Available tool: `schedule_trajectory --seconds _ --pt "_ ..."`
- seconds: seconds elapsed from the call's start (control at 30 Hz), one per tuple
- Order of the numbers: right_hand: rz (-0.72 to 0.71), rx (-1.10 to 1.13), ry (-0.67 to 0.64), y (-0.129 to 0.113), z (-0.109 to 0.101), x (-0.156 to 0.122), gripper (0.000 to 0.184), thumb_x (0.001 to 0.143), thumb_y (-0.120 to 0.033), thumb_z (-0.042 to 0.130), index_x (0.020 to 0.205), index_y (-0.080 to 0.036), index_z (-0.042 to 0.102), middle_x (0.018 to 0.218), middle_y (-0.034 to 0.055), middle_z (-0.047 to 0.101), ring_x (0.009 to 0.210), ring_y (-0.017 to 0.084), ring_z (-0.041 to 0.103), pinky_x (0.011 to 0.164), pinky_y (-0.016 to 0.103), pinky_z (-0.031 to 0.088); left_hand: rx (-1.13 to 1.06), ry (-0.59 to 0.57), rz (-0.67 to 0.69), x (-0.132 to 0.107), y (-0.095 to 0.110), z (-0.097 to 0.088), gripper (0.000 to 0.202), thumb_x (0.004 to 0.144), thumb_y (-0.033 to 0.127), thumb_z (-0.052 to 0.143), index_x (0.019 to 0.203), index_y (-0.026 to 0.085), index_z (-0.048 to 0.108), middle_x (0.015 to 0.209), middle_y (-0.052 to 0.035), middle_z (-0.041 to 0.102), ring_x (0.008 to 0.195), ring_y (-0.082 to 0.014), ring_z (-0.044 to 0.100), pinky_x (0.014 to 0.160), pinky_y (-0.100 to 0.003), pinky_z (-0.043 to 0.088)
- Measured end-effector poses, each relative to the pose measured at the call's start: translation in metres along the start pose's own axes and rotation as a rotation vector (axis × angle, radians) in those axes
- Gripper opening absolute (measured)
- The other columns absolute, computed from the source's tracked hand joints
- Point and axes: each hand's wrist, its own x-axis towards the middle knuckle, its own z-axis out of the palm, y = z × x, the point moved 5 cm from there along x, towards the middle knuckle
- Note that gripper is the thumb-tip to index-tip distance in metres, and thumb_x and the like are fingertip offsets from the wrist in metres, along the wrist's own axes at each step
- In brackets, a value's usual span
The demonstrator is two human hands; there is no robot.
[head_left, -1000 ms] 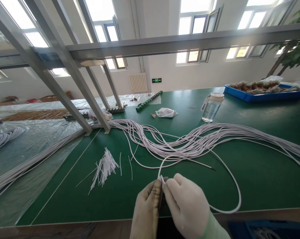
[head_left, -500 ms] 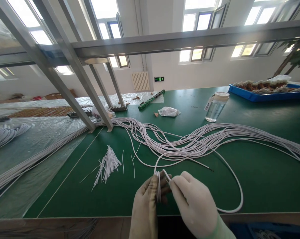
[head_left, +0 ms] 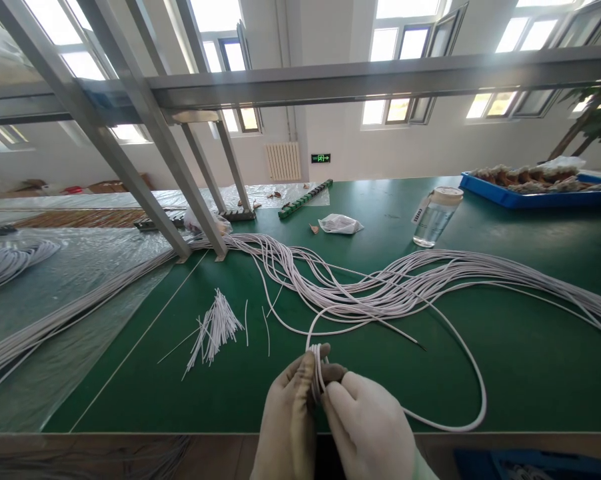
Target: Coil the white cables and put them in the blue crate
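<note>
Both my hands wear pale gloves and meet at the near edge of the green table. My left hand is closed on a small coil of white cable wound round its fingers. My right hand is closed too, pressed against the coil from the right and pinching the same cable. From the coil, one strand loops out to the right and back up into the big bundle of white cables lying across the table.
A pile of short white wire pieces lies left of my hands. A clear bottle, a crumpled plastic bag and a blue tray stand farther back. Slanted metal frame legs stand at the left, over plastic sheeting.
My right hand has swung down and in against my left hand, and the cable coil on my left fingers has gained turns. The loose loop at the right has shifted slightly.
</note>
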Motion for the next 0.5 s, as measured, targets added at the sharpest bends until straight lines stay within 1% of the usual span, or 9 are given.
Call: schedule_trajectory --seconds 0.1,0.17,0.23,0.3,0.4,0.5 --pt "-0.040 -0.046 -0.011 -0.002 0.002 0.000 0.031 0.105 -0.017 0.039 0.078 -0.021 0.052 0.071 0.0020 0.052 0.063 0.017 0.048 0.059 0.034 0.026 -0.042 -0.007 -0.010 -0.001 -0.003 0.000 0.019 0.095 0.020 0.065 0.106 0.014 0.080 0.100 -0.0113 0.084 0.095 -0.0259 0.079 0.085 -0.031 0.061" --pt "-0.065 -0.074 0.007 -0.004 0.000 0.000 0.030 0.106 -0.017 0.038 0.081 -0.021 0.053 0.070 0.0017 0.051 0.061 0.018 0.046 0.058 0.034 0.026 -0.099 0.018 -0.045 -0.001 -0.008 0.000 0.021 0.096 0.021 0.065 0.113 0.013 0.076 0.101 -0.0118 0.084 0.097 -0.0262 0.078 0.086 -0.032 0.061" --pt "-0.070 -0.098 0.049 -0.005 -0.002 0.000 0.030 0.108 -0.019 0.036 0.084 -0.020 0.055 0.069 0.0013 0.049 0.059 0.018 0.044 0.057 0.034 0.025 -0.149 0.036 -0.064 0.002 -0.012 0.000 0.026 0.095 0.022 0.068 0.119 0.013 0.072 0.105 -0.0124 0.083 0.103 -0.0263 0.078 0.089 -0.032 0.060" --pt "-0.065 -0.118 0.042 -0.005 -0.002 -0.002 0.029 0.109 -0.021 0.035 0.089 -0.020 0.056 0.069 0.0013 0.050 0.060 0.019 0.044 0.058 0.034 0.026 -0.185 0.042 -0.067 0.006 -0.016 -0.001 0.030 0.096 0.027 0.069 0.122 0.013 0.070 0.108 -0.0134 0.083 0.107 -0.0262 0.076 0.093 -0.032 0.060" --pt "-0.045 -0.143 -0.002 -0.004 0.001 -0.003 0.027 0.108 -0.021 0.038 0.089 -0.021 0.056 0.070 0.0011 0.050 0.061 0.018 0.046 0.059 0.034 0.026 -0.213 0.016 -0.049 0.012 -0.023 -0.004 0.034 0.096 0.031 0.070 0.125 0.014 0.070 0.106 -0.0146 0.083 0.108 -0.0267 0.076 0.097 -0.033 0.058" --pt "-0.047 -0.135 0.039 -0.004 0.000 -0.003 0.030 0.108 -0.021 0.037 0.083 -0.021 0.053 0.068 0.0010 0.048 0.059 0.018 0.044 0.058 0.035 0.024 -0.236 -0.036 0.003 0.017 -0.029 -0.008 0.036 0.091 0.027 0.077 0.124 0.015 0.071 0.107 -0.0147 0.082 0.107 -0.0275 0.077 0.096 -0.034 0.059"
